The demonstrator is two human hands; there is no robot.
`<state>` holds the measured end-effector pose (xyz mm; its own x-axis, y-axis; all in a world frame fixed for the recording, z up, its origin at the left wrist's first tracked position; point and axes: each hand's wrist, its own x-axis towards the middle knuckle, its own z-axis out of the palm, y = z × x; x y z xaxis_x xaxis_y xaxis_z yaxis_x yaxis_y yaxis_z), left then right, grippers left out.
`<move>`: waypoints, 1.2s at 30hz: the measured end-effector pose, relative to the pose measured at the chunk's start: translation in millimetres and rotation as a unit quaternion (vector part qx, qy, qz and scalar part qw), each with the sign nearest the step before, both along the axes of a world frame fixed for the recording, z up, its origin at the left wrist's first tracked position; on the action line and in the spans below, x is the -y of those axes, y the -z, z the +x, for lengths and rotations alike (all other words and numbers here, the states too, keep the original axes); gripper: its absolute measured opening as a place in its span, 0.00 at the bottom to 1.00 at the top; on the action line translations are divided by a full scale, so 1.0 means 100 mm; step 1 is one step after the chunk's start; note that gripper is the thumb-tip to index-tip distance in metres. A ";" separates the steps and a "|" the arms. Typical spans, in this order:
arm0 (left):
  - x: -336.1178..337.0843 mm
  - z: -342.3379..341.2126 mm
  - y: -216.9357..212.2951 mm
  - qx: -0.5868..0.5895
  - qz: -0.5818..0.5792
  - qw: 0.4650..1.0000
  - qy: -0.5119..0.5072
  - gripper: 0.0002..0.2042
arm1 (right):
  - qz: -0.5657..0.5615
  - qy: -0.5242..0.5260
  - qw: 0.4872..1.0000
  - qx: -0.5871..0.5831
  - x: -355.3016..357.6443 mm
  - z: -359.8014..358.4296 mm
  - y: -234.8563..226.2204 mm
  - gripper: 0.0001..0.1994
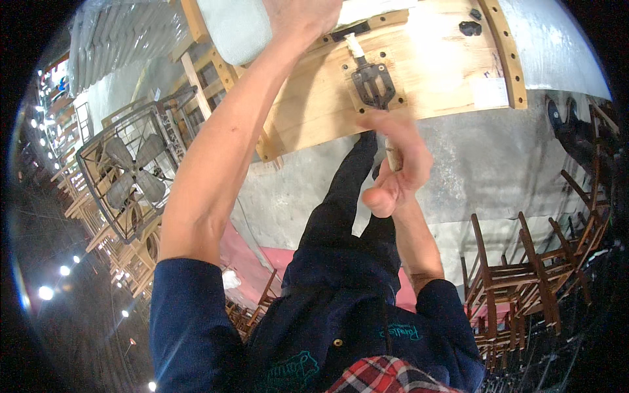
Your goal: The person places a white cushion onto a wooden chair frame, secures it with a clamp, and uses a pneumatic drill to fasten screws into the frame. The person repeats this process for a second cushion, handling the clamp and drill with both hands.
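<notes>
A black metal toggle clamp (374, 84) is fixed to a plywood board (445, 78) in front of me. Its pale rod (354, 46) reaches to a dark bar (350, 31) near the board's far side. My right hand (401, 160), smeared by motion, closes around the clamp's pale handle (393, 156) at the board's near edge, with the thumb pointing back toward me. Across the far left of the board stretches my left arm. My left hand (304, 16) lies at the upper picture edge beside a pale grey padded panel (236, 33); its fingers are cut off from view.
Holed wooden strips (504, 52) edge the board. To the left stands a caged fan (134, 171), with stacked wooden frames (98, 219) behind it and plastic-wrapped pieces (124, 39) farther off. Brown wooden chair frames (517, 281) crowd the right side. Grey sheeting (458, 170) covers the floor below.
</notes>
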<state>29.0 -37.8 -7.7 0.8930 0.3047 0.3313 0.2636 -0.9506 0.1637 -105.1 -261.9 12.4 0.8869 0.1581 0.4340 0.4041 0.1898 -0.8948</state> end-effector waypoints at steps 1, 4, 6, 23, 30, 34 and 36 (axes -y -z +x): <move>-0.01 0.00 0.01 -0.002 0.007 1.000 -0.002 0.31 | -0.004 -0.032 0.998 0.046 0.00 0.09 0.02 0.41; -0.04 0.02 0.03 -0.007 0.022 1.000 -0.003 0.31 | -0.035 -0.037 0.989 0.139 0.01 0.22 -0.08 0.34; -0.05 0.01 0.05 -0.008 0.020 1.000 0.001 0.31 | -0.053 0.009 0.981 0.189 0.00 0.20 -0.08 0.34; -0.11 0.01 0.07 0.013 0.034 0.999 0.001 0.29 | 0.040 0.099 0.990 0.087 -0.07 0.01 0.20 0.39; -0.09 0.00 0.11 0.047 0.059 0.997 0.027 0.28 | 0.080 0.120 0.987 0.068 -0.04 -0.14 0.32 0.45; 0.00 0.05 0.09 0.057 0.042 0.997 0.036 0.27 | -0.006 0.131 0.991 0.027 -0.52 0.40 -0.09 0.44; -0.06 0.13 0.04 0.057 0.033 0.997 0.034 0.27 | -0.015 0.152 0.984 0.093 -0.67 0.57 -0.16 0.42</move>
<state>41.6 -31.8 -11.9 0.8661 0.2189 0.4495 0.1819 -0.9754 0.1245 -48.5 -194.6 28.5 0.8007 -0.0876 0.5927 0.5956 0.0099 -0.8032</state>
